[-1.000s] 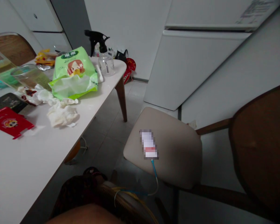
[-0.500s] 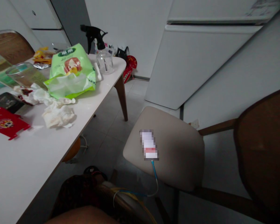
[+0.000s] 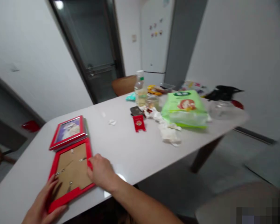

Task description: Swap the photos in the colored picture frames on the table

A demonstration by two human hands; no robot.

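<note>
A red photo frame lies back side up on the table, its brown backing board and small metal clips showing. My left hand grips its near left corner, thumb along the near edge and fingers over the left side. On the right edge of the same frame, my right hand is closed with fingers curled round the rim. Just beyond, touching or nearly touching it, rests a second red photo frame, picture side up, apparently on top of something similar.
On the white table stand a green tissue pack, crumpled tissues, a red card piece, a black box, a bottle and a clear spray bottle. A chair seat is at lower right.
The view has swung left from the chair with the phone to the table. Both hands and the red photo frames have come into sight; neither showed before.
</note>
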